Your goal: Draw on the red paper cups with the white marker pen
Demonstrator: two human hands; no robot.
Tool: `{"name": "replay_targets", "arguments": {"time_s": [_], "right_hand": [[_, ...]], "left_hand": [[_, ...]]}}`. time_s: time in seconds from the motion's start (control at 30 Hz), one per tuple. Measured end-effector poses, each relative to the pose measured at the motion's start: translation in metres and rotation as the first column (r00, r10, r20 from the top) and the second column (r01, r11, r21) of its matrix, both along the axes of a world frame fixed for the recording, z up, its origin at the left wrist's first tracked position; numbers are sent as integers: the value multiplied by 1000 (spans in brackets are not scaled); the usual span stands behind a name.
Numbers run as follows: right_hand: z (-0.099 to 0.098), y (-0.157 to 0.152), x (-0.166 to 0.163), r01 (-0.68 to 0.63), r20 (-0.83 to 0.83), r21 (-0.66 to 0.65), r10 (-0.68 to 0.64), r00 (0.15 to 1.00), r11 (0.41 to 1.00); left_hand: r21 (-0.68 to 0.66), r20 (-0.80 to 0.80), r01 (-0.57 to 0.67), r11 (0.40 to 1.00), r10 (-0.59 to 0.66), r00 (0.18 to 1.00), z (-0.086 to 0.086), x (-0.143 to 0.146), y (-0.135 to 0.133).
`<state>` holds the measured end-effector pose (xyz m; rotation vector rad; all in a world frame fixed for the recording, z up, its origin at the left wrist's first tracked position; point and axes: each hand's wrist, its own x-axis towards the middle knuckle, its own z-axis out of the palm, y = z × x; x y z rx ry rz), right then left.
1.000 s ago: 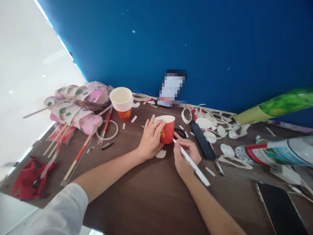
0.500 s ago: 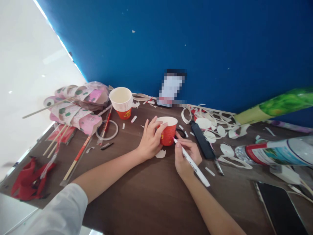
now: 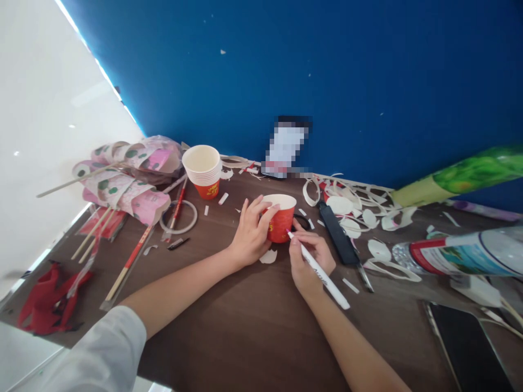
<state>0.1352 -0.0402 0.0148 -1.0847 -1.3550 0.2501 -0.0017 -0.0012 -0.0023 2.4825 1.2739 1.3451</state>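
Observation:
A red paper cup (image 3: 281, 219) with a white rim stands slightly tilted on the brown table (image 3: 245, 316). My left hand (image 3: 251, 231) wraps round its left side, fingers curled over the cup wall. My right hand (image 3: 308, 258) pinches a white marker pen (image 3: 321, 270), whose tip touches the cup's lower right side. A small white paper scrap (image 3: 268, 256) lies just below the cup, between my hands.
A stack of red paper cups (image 3: 203, 170) stands behind to the left, beside pink patterned paper cones (image 3: 126, 182) and chopsticks (image 3: 131, 261). A black utility knife (image 3: 339, 239), white paper cuttings (image 3: 368, 212), a lying plastic bottle (image 3: 461, 256) and a phone (image 3: 469, 348) fill the right side. A blue wall rises behind.
The cup has shifted a little to the right and tilted in my left hand. My right hand with the pen has crept slightly left along the cup's side.

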Motion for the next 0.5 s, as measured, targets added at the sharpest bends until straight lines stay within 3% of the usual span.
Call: {"name": "replay_targets", "arguments": {"time_s": [0.2,0.5], "right_hand": [[1,1,0,-32,-30,1,32,999,999],[7,-1,-1,79,-67,-76,-84,994,994]], "left_hand": [[-9,-3,7,1000,-7,1000,1,-1,0],[33,-25,-3,999,4,1000,2,0,-1]]}}
